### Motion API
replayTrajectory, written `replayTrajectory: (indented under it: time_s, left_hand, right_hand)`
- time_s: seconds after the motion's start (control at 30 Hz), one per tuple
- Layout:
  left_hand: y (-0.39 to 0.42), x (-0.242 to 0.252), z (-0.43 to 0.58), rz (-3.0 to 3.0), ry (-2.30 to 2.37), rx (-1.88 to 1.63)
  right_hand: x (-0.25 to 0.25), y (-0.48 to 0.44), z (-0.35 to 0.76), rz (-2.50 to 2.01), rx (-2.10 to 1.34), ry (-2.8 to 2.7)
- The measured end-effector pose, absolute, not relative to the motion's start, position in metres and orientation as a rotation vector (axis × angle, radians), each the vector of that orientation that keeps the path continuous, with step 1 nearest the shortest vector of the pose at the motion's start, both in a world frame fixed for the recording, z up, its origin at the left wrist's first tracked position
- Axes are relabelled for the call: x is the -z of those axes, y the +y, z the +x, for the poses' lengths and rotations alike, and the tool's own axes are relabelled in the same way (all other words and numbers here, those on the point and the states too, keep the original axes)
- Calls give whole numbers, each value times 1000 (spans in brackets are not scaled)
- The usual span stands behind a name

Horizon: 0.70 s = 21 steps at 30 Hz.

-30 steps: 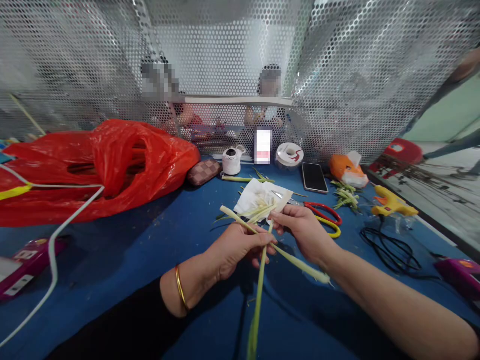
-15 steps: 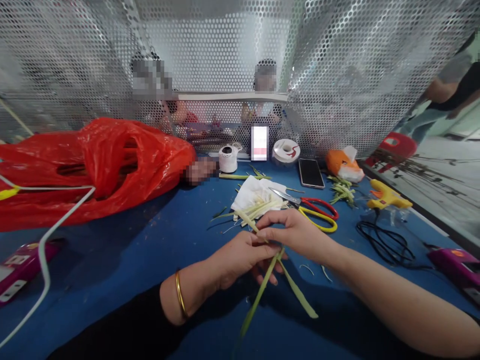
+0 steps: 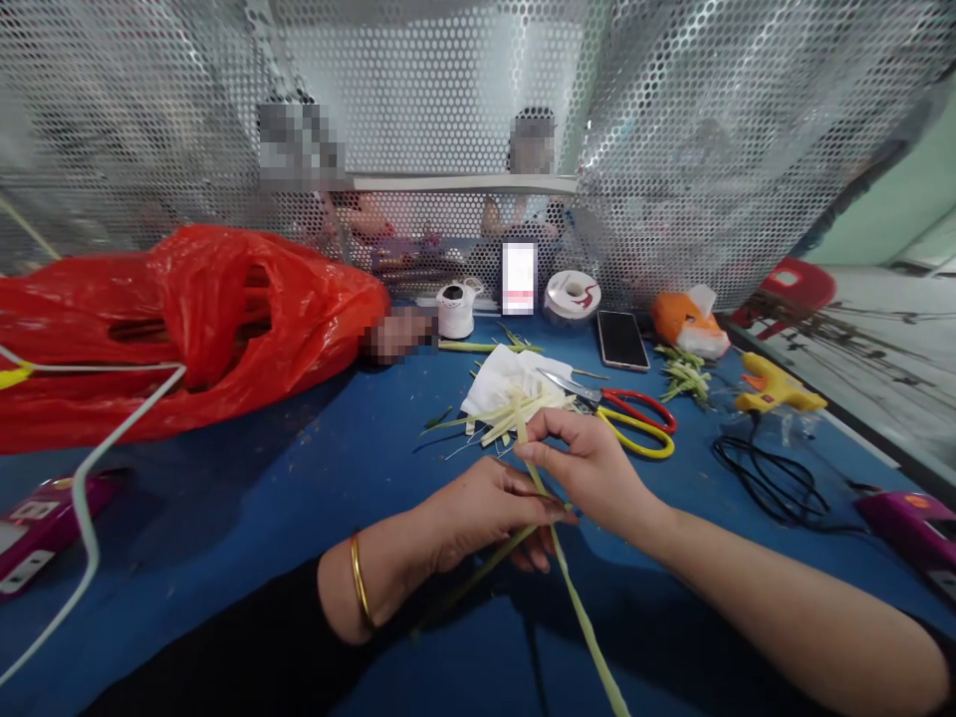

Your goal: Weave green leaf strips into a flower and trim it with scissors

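Observation:
My left hand point(image 3: 489, 508), with a gold bangle at the wrist, is closed around two flat green leaf strips near their crossing. One long pale-green strip point(image 3: 587, 627) runs down to the lower right; a darker green strip point(image 3: 478, 573) slants to the lower left. The thumb and fingers of my right hand point(image 3: 597, 468) pinch the upper part of the long strip, just above the left hand. Behind the hands, cut pale strips point(image 3: 515, 413) lie partly on white paper point(image 3: 489, 376). Scissors point(image 3: 648, 455) with red and yellow handles rest beside them.
A red plastic bag point(image 3: 224, 398) fills the left side. Along the back stand a white thread spool point(image 3: 455, 321), a lit phone point(image 3: 519, 274) and a ribbon roll point(image 3: 560, 299). At right lie a dark phone point(image 3: 623, 341), a yellow glue gun point(image 3: 781, 386) and its black cable point(image 3: 777, 488).
The long strip now extends farther down to the lower right, and the darker one has swung left. My right hand has moved slightly right, away from the left hand's fingers.

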State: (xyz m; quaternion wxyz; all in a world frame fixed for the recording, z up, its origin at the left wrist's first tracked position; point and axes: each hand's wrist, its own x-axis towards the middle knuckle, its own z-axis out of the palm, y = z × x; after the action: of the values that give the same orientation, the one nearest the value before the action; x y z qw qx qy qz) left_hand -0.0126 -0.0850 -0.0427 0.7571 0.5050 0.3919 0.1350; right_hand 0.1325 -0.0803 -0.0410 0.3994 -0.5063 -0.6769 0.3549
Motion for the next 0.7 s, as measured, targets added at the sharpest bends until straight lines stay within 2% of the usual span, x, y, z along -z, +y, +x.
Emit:
replayTrajectory:
  time_s: [0.1, 0.23, 0.33, 0.43, 0.6, 0.7]
  left_hand:
    - [-86, 47, -12, 1096, 850, -322]
    - [-79, 42, -17, 988, 862, -545]
    - [-69, 33, -25, 925, 828, -706]
    - [-62, 29, -32, 898, 790, -776]
    - [-63, 31, -30, 923, 825, -850]
    - [-66, 32, -26, 929, 875, -936]
  right_hand:
    - [41, -80, 132, -1230, -809, -1806]
    - [29, -76, 144, -1082, -520, -1877]
    - [13, -71, 160, -1204, -345, -1708]
    - [2, -67, 171, -1321, -492, -1689]
    - [5, -70, 165, -1282, -1089, -2007]
    - [11, -76, 157, -1267, -1109, -2054]
